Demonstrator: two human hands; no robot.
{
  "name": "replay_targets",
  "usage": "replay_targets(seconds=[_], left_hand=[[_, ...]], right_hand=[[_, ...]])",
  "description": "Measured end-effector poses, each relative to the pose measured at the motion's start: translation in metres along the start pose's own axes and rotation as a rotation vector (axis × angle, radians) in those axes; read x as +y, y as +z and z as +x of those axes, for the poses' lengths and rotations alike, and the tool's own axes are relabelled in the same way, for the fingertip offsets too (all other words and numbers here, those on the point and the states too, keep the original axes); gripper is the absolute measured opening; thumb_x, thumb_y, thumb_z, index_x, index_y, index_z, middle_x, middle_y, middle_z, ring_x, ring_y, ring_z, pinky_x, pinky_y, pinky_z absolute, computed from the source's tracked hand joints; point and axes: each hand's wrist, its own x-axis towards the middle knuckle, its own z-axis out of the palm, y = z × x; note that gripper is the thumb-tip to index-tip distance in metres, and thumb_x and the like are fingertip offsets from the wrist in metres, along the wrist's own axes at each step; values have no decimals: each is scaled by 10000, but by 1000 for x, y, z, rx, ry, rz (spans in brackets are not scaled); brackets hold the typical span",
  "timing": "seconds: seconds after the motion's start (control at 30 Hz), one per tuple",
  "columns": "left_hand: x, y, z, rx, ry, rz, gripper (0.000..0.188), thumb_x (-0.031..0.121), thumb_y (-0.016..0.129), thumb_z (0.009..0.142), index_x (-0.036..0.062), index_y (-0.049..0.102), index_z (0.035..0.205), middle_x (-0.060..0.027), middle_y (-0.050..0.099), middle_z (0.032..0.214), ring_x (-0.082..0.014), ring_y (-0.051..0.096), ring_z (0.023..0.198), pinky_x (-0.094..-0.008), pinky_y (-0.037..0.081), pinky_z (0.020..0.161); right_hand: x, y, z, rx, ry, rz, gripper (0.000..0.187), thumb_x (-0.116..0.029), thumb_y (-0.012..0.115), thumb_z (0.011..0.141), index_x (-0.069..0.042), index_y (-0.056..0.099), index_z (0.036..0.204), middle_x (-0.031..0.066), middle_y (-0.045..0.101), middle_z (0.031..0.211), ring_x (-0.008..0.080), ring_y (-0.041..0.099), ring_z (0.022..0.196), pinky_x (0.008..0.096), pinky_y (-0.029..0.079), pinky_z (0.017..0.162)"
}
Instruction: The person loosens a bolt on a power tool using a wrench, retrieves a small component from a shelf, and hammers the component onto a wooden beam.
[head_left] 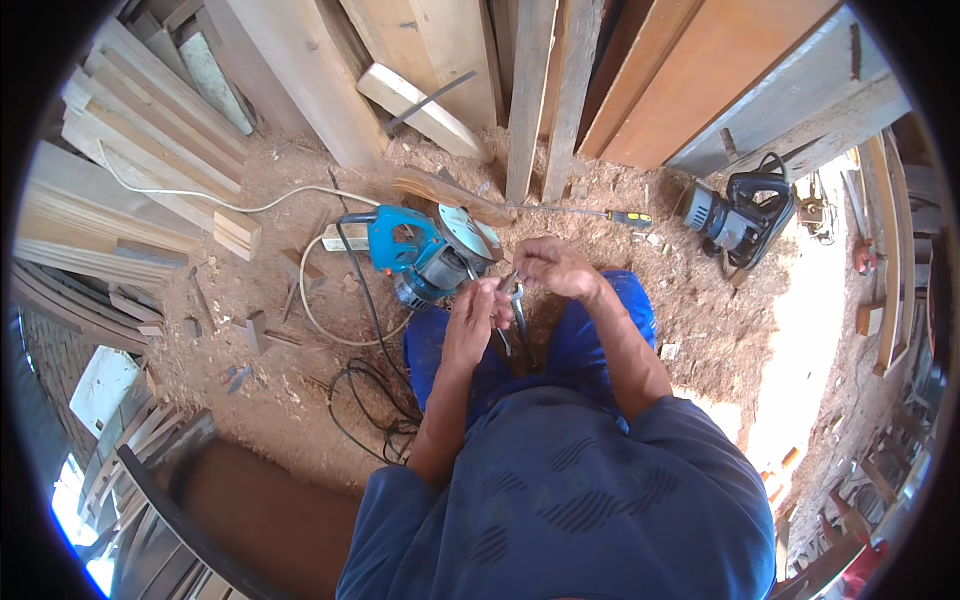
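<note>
My left hand (472, 325) and my right hand (560, 268) meet over my lap, fingertips almost touching. Both have bent, closed fingers around a small part that is too small to name. Just under them, between my knees, is an open-end wrench (519, 308), with a second thin metal tool (504, 343) beside it. I cannot tell whether a hand touches either one. A teal power router (412, 240) lies on its side by my left hand, its round base turned toward the hands.
Sawdust and wood scraps cover the ground (290, 410). A screwdriver (630, 217) lies ahead, and a black-and-grey power tool (742, 215) sits at the right. A black cable (372, 405) coils by my left knee. Boards (430, 60) lean along the far side.
</note>
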Motion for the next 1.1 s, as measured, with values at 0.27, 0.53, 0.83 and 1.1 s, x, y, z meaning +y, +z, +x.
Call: replay_targets(seconds=[0.27,0.53,0.83,1.1], left_hand=[[-29,6,-46,-92,46,61,320,333,436,1030,50,553,936,31,457,622,-61,415,512,-220,348,468],[-57,3,-89,-151,65,-44,261,272,462,1024,66,527,877,13,465,654,-65,403,535,-213,325,478],[-77,-14,-104,-155,109,-104,282,280,444,1025,32,576,998,-13,527,712,-72,449,556,-216,371,504],[-126,-57,-105,-30,36,-459,239,282,429,1030,75,502,1125,-109,589,841,-195,538,607,-327,470,551]], right_hand=[[-6,46,-46,10,-80,-534,187,-144,563,856,30,627,881,196,651,842,298,634,779,398,489,703],[16,73,-89,-30,-170,-487,211,-159,578,914,39,619,855,130,633,720,196,602,689,365,483,631],[12,14,-103,254,-215,-846,215,-180,551,879,-10,640,976,176,679,894,318,664,860,405,516,740],[123,-30,-161,588,352,-1102,549,-366,571,850,-134,521,1346,255,418,1419,468,357,1329,545,291,1106]])
